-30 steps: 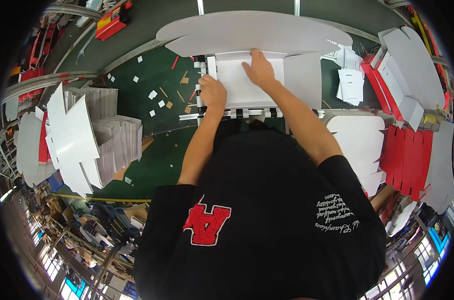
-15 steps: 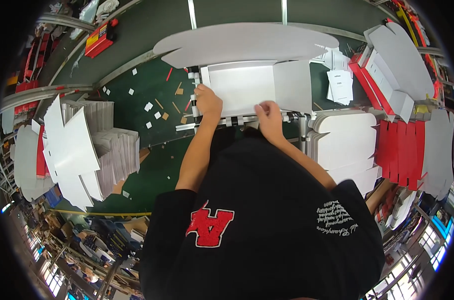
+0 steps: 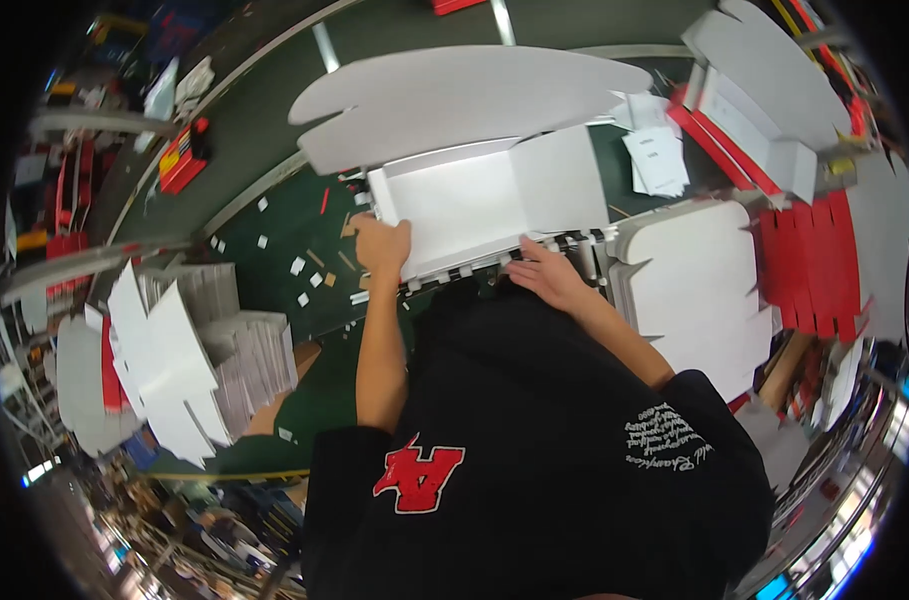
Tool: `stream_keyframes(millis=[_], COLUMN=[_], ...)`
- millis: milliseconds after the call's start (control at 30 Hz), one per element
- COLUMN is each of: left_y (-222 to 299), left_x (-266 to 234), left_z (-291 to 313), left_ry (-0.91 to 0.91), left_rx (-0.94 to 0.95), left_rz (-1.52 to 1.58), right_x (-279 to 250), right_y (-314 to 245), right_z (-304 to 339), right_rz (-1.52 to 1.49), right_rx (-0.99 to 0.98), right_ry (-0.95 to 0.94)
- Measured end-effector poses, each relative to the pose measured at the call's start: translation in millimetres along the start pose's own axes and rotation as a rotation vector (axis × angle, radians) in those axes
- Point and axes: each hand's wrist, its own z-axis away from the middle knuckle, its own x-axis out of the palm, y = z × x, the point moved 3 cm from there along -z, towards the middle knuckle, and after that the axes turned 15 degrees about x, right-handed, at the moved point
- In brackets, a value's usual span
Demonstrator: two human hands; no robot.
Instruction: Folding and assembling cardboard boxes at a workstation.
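Observation:
A white cardboard box (image 3: 459, 205), partly folded up, lies in front of me with its long rounded lid flap (image 3: 464, 95) spread out at the far side. A wide side panel (image 3: 564, 185) extends flat to the right. My left hand (image 3: 382, 245) is closed round the box's left end wall, its fingertips partly hidden behind the board. At the near edge, my right hand (image 3: 549, 278) has its fingers stretched out against the low front wall (image 3: 474, 262). Beneath that edge runs a metal rail with black and white fittings (image 3: 464, 272).
Stacked white flat box blanks (image 3: 684, 290) stand at right, with red blanks (image 3: 812, 262) beyond. Farther back are an opened red-and-white box (image 3: 744, 140) and printed white sheets (image 3: 656, 160). Grey-edged blanks (image 3: 254, 365) pile up at left. Paper scraps (image 3: 297, 266) litter the green surface (image 3: 284, 225).
My view has turned, shifting the scene. My right hand has gone from curled fingers to stretched ones and sits lower at the box's front edge. The left hand stays on the left end.

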Motion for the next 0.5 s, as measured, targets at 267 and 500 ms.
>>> stream_keyframes(millis=[267, 500], left_y=[-18, -64], left_x=[7, 70], left_z=[-6, -10], left_ry=[0.115, 0.146], left_rx=[0.083, 0.227], left_rz=[-0.113, -0.397], right_x=[-82, -218], right_y=[-177, -246], right_z=[95, 14], right_rz=[0.772, 1.004], right_rx=[-0.949, -0.47], right_ry=[0.959, 1.35])
